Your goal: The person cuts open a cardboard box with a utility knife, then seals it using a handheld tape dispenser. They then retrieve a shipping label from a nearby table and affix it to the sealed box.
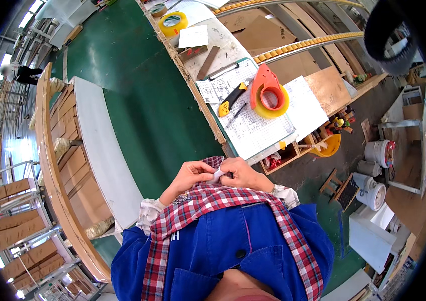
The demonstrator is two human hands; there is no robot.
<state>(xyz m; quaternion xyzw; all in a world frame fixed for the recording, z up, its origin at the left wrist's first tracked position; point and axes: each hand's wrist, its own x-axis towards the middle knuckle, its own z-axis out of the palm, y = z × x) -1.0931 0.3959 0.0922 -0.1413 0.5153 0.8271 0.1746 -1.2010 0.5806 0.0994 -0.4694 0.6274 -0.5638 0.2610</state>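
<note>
My left hand (pixel 195 175) and my right hand (pixel 240 173) meet before my waist, over the plaid apron. Between their fingertips they pinch a small white piece (pixel 217 174), perhaps paper or film; its exact kind is unclear. On the workbench ahead lies a clipboard (pixel 292 133) with written sheets. A red tape dispenser (pixel 264 73) with a roll of clear yellowish tape rests on it. To its left are a yellow and black utility knife (pixel 232 100) and a black pen (pixel 236 115).
More tape rolls (pixel 172 23) lie at the bench's far left corner. Below the bench's right edge are a wooden compartment box (pixel 288 158) and a yellow bucket (pixel 329 146). A cart with cardboard (pixel 85 180) stands at left, a small stool (pixel 342 190) at right. A person (pixel 23 73) is far off.
</note>
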